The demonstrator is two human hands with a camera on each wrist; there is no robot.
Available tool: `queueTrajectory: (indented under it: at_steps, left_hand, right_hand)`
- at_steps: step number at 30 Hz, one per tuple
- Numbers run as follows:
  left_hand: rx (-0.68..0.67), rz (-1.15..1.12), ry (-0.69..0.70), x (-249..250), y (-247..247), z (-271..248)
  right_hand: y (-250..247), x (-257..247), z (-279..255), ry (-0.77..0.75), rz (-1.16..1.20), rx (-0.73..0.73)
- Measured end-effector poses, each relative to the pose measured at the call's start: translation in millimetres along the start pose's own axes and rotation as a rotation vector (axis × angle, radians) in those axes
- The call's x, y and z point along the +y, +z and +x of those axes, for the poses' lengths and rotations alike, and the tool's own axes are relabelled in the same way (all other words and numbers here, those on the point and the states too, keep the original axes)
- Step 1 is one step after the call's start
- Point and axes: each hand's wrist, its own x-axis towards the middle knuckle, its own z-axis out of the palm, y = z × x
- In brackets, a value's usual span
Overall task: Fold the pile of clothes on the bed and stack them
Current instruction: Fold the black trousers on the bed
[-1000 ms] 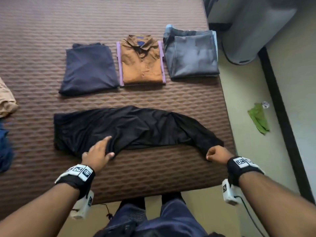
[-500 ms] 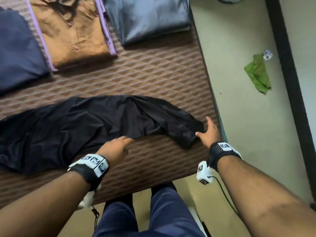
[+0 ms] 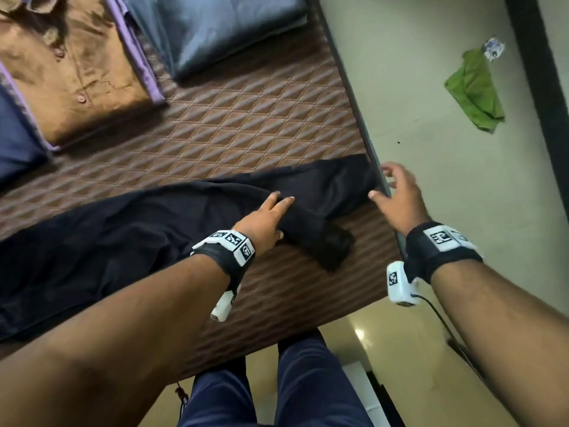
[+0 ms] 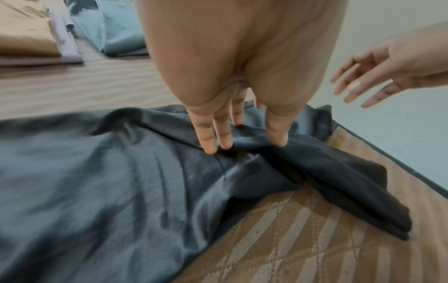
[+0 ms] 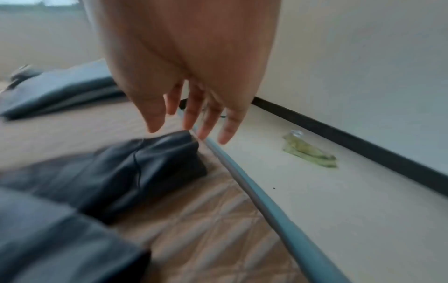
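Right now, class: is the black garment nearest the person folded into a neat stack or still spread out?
Still spread out. The black garment lies long and rumpled across the bed, unlike the folded brown shirt.

I am wearing: black wristbands (image 3: 437, 252) bearing white coded tags (image 3: 234, 241), white camera units (image 3: 400, 285), navy trousers (image 3: 308, 386).

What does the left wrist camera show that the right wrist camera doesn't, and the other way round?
Only the left wrist view shows the left hand, fingers straight on the black garment, and the folded brown shirt on a purple one.

Only the right wrist view shows the green cloth on the floor and the dark skirting board.

Both show the right hand, open and holding nothing near the bed's edge, the black garment, the folded grey clothes and the brown patterned bed cover.
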Motion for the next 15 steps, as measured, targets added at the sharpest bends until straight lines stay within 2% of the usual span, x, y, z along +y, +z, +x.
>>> queueTrajectory:
  at_steps: [3, 6, 8, 11, 13, 15]
  left_hand:
    - [0.029, -0.001, -0.027, -2, 1, 7]
    - [0.061, 0.046, -0.028, -5, -1, 11]
    - [-0.011, 0.074, -0.034, -6, -4, 13]
    - [-0.05, 0.142, -0.068, -8, -14, 15]
    - [0.019, 0.126, -0.029, -8, -22, 11]
    - [0.178, 0.03, 0.057, -6, -28, 3]
  right_hand:
    - [18, 5, -11, -0.057, -0.173, -0.266]
    - [48, 10, -36, 0.059, -0.255, -0.485]
    - [65, 13, -51, 0.147, -0.252, -0.438]
    - [68, 11, -62, 0.151, -0.182, -0.314]
    - [52, 5, -67, 0.167, 0.048, -0.226]
    - [28, -5, -62, 0.23, 0.3, -0.149]
